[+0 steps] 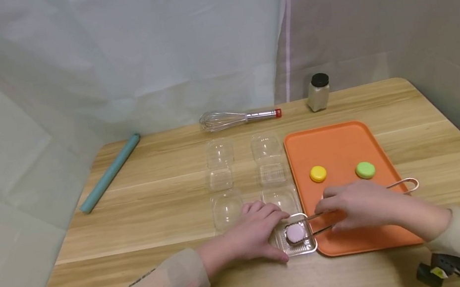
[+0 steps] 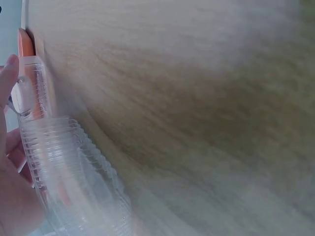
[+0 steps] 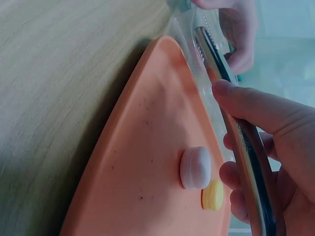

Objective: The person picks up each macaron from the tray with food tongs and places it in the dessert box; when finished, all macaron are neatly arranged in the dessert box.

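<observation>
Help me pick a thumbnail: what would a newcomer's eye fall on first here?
Probably the bright orange tray on the right side of the table, where a yellow macaron and a green macaron stand out. Next, likely the pale macaron in the clear container just left of the tray, between the tips of the tongs that the right hand holds.
</observation>
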Demonstrator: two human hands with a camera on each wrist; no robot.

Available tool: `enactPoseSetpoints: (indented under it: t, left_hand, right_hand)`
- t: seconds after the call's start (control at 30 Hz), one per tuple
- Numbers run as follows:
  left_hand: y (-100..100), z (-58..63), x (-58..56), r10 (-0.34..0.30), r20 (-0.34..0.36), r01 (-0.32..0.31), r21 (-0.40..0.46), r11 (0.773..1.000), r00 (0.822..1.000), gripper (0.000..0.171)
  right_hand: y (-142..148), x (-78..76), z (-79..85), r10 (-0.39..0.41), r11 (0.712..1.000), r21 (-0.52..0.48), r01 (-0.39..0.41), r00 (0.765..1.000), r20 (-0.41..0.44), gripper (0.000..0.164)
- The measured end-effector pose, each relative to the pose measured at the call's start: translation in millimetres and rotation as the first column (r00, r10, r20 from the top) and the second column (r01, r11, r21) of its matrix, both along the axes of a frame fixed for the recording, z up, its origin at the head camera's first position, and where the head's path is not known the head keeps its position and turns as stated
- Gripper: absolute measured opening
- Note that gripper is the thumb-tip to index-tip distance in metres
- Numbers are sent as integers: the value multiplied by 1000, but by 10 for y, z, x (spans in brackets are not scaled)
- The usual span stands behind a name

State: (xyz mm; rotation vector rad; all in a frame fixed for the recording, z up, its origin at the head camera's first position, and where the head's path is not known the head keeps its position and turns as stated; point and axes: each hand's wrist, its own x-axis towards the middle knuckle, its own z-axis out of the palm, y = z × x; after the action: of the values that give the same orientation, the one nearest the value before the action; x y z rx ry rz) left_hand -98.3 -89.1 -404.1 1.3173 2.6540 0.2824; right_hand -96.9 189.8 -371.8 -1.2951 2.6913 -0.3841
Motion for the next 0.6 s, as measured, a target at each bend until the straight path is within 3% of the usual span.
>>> enactPoseSetpoints:
  t: [0.33, 0.6]
  left_hand:
    - [-4, 12, 3, 7, 35, -7, 1, 1000, 999, 84]
    - [-11, 4, -6, -1, 23, 1, 15, 1000, 1000, 84]
  right_hand:
    - [-89, 40, 49, 23, 999, 27, -21, 998, -56, 32]
    - [-153, 81, 105, 13, 999, 44, -10, 997, -77, 33]
